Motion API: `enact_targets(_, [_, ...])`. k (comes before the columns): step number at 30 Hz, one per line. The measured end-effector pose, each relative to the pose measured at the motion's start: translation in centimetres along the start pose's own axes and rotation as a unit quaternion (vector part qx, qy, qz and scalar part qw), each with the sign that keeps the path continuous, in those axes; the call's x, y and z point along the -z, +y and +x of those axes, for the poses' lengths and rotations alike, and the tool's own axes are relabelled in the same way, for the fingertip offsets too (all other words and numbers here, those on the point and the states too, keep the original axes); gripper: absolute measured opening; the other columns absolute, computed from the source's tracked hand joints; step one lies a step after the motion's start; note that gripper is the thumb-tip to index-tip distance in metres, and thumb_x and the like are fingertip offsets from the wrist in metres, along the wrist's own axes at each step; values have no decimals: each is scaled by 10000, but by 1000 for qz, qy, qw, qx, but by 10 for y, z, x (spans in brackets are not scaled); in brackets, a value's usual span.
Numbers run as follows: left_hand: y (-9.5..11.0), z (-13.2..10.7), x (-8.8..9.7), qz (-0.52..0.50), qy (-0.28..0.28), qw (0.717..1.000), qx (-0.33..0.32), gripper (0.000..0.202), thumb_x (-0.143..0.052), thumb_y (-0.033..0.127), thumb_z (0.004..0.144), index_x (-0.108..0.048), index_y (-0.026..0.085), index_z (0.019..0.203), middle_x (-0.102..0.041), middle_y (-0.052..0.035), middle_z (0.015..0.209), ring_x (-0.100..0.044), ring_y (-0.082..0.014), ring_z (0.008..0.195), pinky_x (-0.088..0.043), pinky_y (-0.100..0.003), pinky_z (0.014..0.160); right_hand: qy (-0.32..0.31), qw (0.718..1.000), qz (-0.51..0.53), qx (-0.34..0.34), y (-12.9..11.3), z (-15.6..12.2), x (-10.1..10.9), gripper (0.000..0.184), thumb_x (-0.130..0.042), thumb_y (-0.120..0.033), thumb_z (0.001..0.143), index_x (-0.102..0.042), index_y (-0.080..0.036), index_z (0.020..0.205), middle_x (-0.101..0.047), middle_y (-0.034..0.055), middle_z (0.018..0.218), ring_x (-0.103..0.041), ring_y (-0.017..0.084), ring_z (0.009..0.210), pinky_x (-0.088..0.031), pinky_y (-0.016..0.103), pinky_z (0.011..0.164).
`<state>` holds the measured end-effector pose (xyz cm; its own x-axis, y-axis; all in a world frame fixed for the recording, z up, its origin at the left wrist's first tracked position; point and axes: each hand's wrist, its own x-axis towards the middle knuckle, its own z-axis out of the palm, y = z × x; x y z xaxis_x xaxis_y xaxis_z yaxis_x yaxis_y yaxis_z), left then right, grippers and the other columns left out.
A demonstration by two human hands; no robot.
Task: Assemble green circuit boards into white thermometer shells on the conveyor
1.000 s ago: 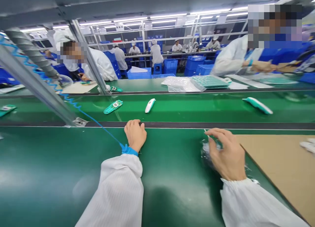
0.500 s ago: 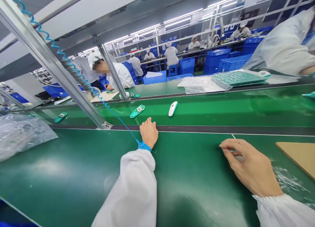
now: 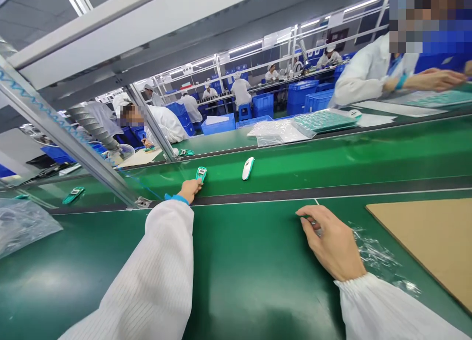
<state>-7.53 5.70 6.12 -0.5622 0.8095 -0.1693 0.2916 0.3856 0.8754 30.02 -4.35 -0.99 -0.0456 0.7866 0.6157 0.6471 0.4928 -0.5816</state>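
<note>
My left hand [image 3: 190,188] is stretched out over the dark strip onto the green conveyor belt [image 3: 332,158], and its fingers close on the near end of a teal open device with a circuit board [image 3: 201,173]. A white device shell [image 3: 248,168] lies on the belt just to the right of it. My right hand [image 3: 330,241] rests on the green bench with its fingers curled over a clear plastic bag [image 3: 372,254]. A blue wrist strap [image 3: 177,198] with a coiled blue cord sits on my left wrist.
A brown cardboard sheet [image 3: 424,241] lies at the right of the bench. A crumpled clear bag [image 3: 22,224] sits at the far left. A slanted metal post [image 3: 70,146] stands left of my arm. Another teal device [image 3: 73,194] lies on the belt. Co-workers in white coats work across the belt.
My left hand moved from the bench edge forward onto the belt and took hold of the teal device. My right hand stayed on the plastic bag. The view swung.
</note>
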Motion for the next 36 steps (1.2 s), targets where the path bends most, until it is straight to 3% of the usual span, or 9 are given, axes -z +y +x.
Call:
enact_targets(4, [-1,-62,-9,-175,-119,977,-23,157,-508,228,965,-614,113,976,-677,-97,995,-641,-105,789,-546,-242,741,25,1000,14,-10,-6,2,1,148,-527,-217,925,-619,-242,1038,-655,20,995,-603,155,755,-510,292,666])
enact_targets(7, [-13,-114,-23,-247,-201,947,-35,178,-606,280,907,-627,126,995,-690,-123,1065,-635,-111,749,-535,-250,704,18,999,31,7,-16,2,3,137,-550,-246,943,-619,-248,1062,-658,20,1029,-605,173,828,-495,319,738])
enact_targets(11, [-32,-163,-57,-176,-259,948,-62,304,-630,434,864,-594,133,846,-708,-99,849,-528,-88,571,-421,-233,554,-33,996,88,10,-31,0,2,120,-562,-283,955,-626,-244,1049,-659,25,1000,-594,185,860,-473,334,769])
enact_targets(14, [-41,-184,-77,-123,-284,940,-141,316,-556,476,900,-560,161,883,-706,-73,814,-546,-107,608,-409,-245,588,-64,991,117,-15,-36,0,0,130,-574,-322,953,-632,-232,1027,-642,37,963,-577,196,867,-464,352,794])
enact_targets(20, [-49,-204,-83,-74,-312,923,-210,277,-465,467,956,-551,208,1003,-709,-54,961,-579,-130,711,-445,-277,697,-76,985,138,-71,-41,-1,-2,163,-583,-346,948,-617,-223,846,-589,25,846,-547,199,814,-428,355,759])
enact_targets(24, [-52,-203,-83,-35,-266,939,-214,269,-445,460,962,-561,218,981,-706,-34,885,-583,-144,695,-435,-281,680,-131,981,141,-38,-53,-4,0,181,-570,-308,959,-588,-230,797,-577,8,811,-527,198,807,-384,358,754])
enact_targets(27, [-49,-204,-81,-14,-236,945,-224,258,-430,448,967,-566,231,1000,-718,-28,872,-594,-157,713,-424,-282,677,-107,988,114,-6,-55,-3,4,153,-544,-285,976,-579,-230,837,-589,13,851,-528,198,830,-369,359,765])
enact_targets(31, [-42,-213,-78,7,-277,929,-243,245,-428,432,969,-581,254,1037,-731,-15,898,-614,-169,785,-431,-281,728,-62,997,-11,49,-43,1,9,53,-570,-261,967,-620,-244,966,-632,28,964,-538,206,884,-333,368,772])
enact_targets(36, [-45,-213,-81,-18,-264,937,-228,271,-451,462,951,-594,241,1016,-726,-25,889,-602,-172,745,-423,-283,696,-82,992,-55,80,-45,-2,4,204,-547,-297,980,-600,-224,797,-632,23,873,-512,201,825,-292,373,745])
